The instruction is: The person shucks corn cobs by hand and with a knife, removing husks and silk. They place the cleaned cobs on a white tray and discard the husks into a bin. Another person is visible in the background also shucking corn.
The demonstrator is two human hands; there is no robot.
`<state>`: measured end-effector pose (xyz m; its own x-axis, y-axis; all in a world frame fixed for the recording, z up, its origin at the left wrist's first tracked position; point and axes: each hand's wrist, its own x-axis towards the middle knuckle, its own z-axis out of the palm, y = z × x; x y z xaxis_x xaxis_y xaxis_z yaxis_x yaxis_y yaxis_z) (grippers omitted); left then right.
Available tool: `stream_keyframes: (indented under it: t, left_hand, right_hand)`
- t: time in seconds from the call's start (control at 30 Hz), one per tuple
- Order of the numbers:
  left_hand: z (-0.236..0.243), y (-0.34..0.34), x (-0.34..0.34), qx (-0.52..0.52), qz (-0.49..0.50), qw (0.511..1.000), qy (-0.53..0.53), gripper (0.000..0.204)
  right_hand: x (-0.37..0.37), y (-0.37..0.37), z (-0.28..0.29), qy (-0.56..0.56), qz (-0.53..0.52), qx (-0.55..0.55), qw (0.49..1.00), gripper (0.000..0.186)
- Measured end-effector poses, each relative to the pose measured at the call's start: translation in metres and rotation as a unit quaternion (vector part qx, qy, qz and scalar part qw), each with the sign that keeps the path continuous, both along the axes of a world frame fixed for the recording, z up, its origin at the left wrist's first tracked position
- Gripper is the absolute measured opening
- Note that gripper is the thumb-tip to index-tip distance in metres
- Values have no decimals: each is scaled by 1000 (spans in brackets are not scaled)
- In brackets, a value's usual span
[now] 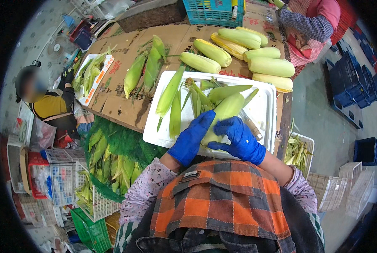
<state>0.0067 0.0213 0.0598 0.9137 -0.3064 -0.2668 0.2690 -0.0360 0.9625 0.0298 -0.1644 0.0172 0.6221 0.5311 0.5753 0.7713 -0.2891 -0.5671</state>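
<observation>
My left hand (192, 136), in a blue glove, grips a pale green corn ear (227, 109) along its left side. My right hand (234, 138), also gloved in blue, has its fingers on the ear's lower right part. Beneath it lies a white foam tray (155, 135) holding loose green husk leaves (167, 98). A knife (251, 126) with a wooden handle lies partly hidden by the ear and my right hand. Several husked pale corn ears (270, 66) lie beyond the tray, and unhusked ears (133, 75) lie to its left.
A cardboard-covered table (112, 97) bears a turquoise crate (209, 8). A co-worker (49, 103) is at the left beside a husk tray; another person (306, 21) works at top right. Green mesh with corn (112, 164) hangs at lower left. Crates (348, 80) stand on the floor at right.
</observation>
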Motion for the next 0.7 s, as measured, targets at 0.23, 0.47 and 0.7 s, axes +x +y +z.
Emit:
stream_keyframes:
  t: [0.23, 0.47, 0.7]
  left_hand:
    - [0, 2, 3, 66, -32, 996, -57, 45]
    - [-63, 11, 22, -225, 27, 965, 132, 50]
    - [-62, 9, 21, -220, 45, 963, 151, 53]
  right_hand:
    - [7, -5, -1, 1, 32, -42, 999, 36]
    - [5, -2, -10, 0, 29, -58, 998, 24]
    - [9, -1, -8, 0, 43, -172, 984, 21]
